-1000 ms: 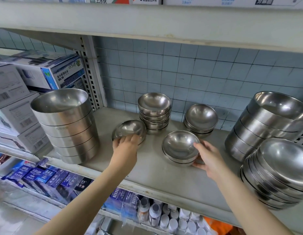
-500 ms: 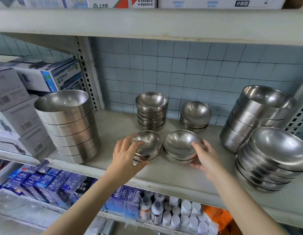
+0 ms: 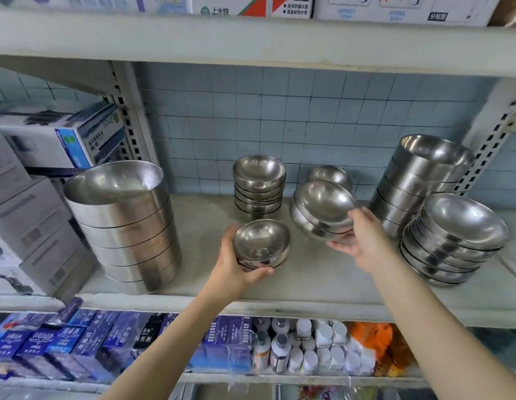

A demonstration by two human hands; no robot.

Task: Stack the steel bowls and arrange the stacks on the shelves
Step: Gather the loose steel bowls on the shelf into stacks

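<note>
Now both hands carry bowls above the shelf (image 3: 323, 278). The left hand (image 3: 236, 264) is wrapped round a small nested pair of bowls (image 3: 261, 245), held level near the front edge. The right hand (image 3: 359, 236) pinches a tilted stack of bowls (image 3: 323, 210) by rim and underside, further back and just right of the left's load. Behind the left hand, near the back edge, stands the tall small-bowl stack (image 3: 259, 184); judging by position, the left hand is nearer it.

Steel bowls (image 3: 261, 242) glossy, smooth; shelf (image 3: 308, 278) matt, scuffed; wall tiles (image 3: 251, 125) satin.
</note>
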